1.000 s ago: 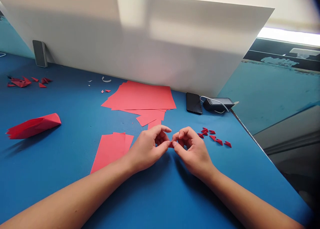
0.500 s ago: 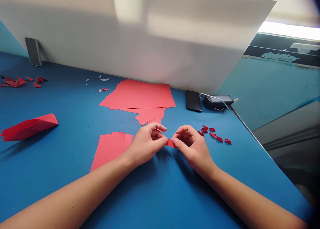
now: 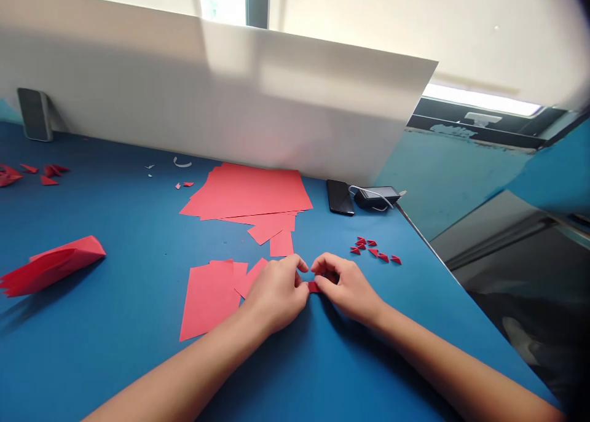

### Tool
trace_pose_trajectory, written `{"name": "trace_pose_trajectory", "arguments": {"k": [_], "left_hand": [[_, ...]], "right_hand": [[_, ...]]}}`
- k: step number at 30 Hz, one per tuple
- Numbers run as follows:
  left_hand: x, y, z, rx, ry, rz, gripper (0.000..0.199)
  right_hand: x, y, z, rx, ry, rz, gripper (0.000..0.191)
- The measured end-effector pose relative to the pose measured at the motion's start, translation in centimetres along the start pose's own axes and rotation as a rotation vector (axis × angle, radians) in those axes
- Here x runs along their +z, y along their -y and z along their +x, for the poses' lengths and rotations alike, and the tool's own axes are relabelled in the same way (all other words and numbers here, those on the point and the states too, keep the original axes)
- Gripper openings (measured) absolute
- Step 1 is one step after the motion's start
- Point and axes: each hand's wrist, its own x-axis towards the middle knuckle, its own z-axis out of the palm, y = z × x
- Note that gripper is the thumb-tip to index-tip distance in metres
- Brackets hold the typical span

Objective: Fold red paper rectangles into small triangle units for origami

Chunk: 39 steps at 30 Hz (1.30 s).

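Left hand (image 3: 279,293) and right hand (image 3: 348,287) pinch small red paper strip (image 3: 314,287) between them, over table (image 3: 115,360) — shorter, darker stretch showing than moments ago; folding seems under way — red triangles (image 3: 383,257) lying apart, to right.

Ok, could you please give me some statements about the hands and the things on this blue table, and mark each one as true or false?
1. A small red paper strip is held between the left hand and the right hand. True.
2. A black phone lies on the blue table. True.
3. The right hand rests on the black phone. False: it is at the small red paper strip.
4. The large red sheets lie by the foot of the white board. True.
5. The large red sheets are nearer to the person than both hands. False: they lie beyond the hands.
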Motion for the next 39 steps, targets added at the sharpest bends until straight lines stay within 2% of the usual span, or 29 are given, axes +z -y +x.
{"name": "trace_pose_trajectory", "arguments": {"k": [3, 5, 9, 12, 17, 24, 29, 32, 39], "left_hand": [[-0.5, -0.1, 0.2, -0.044, 0.122, -0.016, 0.018], [-0.6, -0.1, 0.2, -0.024, 0.153, 0.024, 0.016], [-0.4, -0.1, 0.3, 0.06, 0.13, 0.108, 0.023], [-0.2, 0.1, 0.4, 0.153, 0.127, 0.12, 0.028], [0.0, 0.6, 0.6, 0.232, 0.097, 0.15, 0.031], [0.1, 0.3, 0.3, 0.119, 0.055, 0.094, 0.024], [0.3, 0.4, 0.2, 0.112, 0.028, 0.065, 0.021], [0.4, 0.4, 0.2, 0.123, 0.022, 0.069, 0.019], [0.2, 0.3, 0.2, 0.129, 0.033, 0.07, 0.018]], "right_hand": [[-0.9, 0.6, -0.3, 0.035, 0.155, 0.003, 0.011], [-1.3, 0.5, -0.8, -0.025, 0.146, -0.067, 0.009], [-1.0, -0.8, -1.8, -0.311, 0.064, -0.204, 0.013], [-0.6, -1.6, -2.1, -0.388, 0.044, -0.235, 0.017], [-0.2, -1.6, -1.9, -0.347, -0.002, -0.292, 0.014], [-0.3, -1.0, -1.4, -0.161, -0.043, -0.274, 0.007], [-0.1, -0.9, -1.5, -0.065, -0.078, -0.373, 0.03], [0.0, -1.1, -1.4, -0.008, -0.047, -0.396, 0.041], [-0.1, -1.2, -1.2, 0.04, 0.055, -0.438, 0.043]]}}
